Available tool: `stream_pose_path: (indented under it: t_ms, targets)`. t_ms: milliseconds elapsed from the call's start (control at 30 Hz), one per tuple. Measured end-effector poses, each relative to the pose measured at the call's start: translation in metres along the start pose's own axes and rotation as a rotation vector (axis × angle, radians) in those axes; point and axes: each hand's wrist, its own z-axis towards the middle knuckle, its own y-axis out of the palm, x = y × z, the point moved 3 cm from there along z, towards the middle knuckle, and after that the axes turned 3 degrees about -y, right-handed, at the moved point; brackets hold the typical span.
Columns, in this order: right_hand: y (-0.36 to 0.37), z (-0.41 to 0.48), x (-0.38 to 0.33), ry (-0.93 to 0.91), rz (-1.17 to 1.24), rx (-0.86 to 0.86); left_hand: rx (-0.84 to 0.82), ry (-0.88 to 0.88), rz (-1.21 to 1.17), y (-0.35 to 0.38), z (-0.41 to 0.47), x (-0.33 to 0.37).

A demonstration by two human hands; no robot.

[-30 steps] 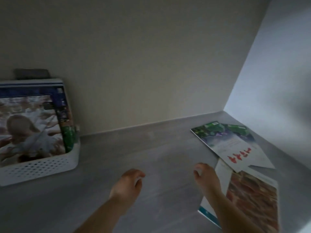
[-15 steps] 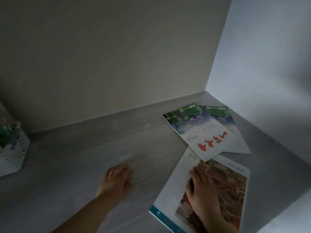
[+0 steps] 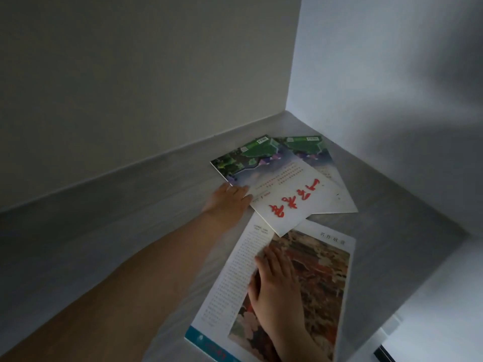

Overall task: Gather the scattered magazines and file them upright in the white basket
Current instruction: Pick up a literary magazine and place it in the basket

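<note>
Three magazines lie flat in the right corner of the grey counter. The near one (image 3: 324,278) shows a red-brown picture and a text column; my right hand (image 3: 277,288) rests flat on it, fingers spread. A magazine with green scenery and red characters (image 3: 287,194) overlaps its far edge. My left hand (image 3: 227,202) touches that magazine's left edge, fingertips at or under the edge. A second, similar green magazine (image 3: 326,163) lies partly under it, toward the corner. The white basket is out of view.
The grey counter (image 3: 130,231) meets a beige back wall (image 3: 156,87) and a pale side wall (image 3: 392,113) in a corner just behind the magazines. A counter edge with a dark gap (image 3: 384,354) shows at bottom right.
The view swung right and the basket left the frame. My left hand reached forward and right to the red-character magazine's edge. My right hand came down flat on the near magazine and stays there.
</note>
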Motion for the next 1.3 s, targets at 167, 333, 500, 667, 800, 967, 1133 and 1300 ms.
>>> stream_pose_path:
  t_ms: [167,333,500,667,800,967,1133,1300]
  targets:
    - [-0.001,0.001,0.000,-0.014,-0.045,0.029,-0.081,0.076,0.121,0.001,0.029,0.005]
    - [0.003,0.003,0.001,-0.026,-0.057,0.055,-0.097,0.103,0.062,0.002,0.043,0.007]
    - [0.004,0.004,0.001,-0.026,-0.092,0.080,-0.044,0.025,0.054,0.004,0.037,0.005]
    - [0.002,0.003,0.002,0.021,-0.104,0.037,-0.058,-0.101,-0.096,0.007,0.019,0.002]
    - [-0.001,0.003,0.002,-0.017,-0.085,0.032,-0.098,-0.231,-0.336,0.012,-0.022,-0.006]
    - [-0.004,0.000,0.000,-0.003,-0.008,-0.034,-0.105,-0.324,-0.465,0.016,-0.086,-0.011]
    - [-0.006,0.011,-0.029,0.231,0.791,-0.147,-0.089,-0.443,-0.603,0.015,-0.136,-0.009]
    - [-0.001,0.023,-0.079,0.345,1.276,-0.122,-0.071,-0.458,-0.540,0.015,-0.165,0.006]
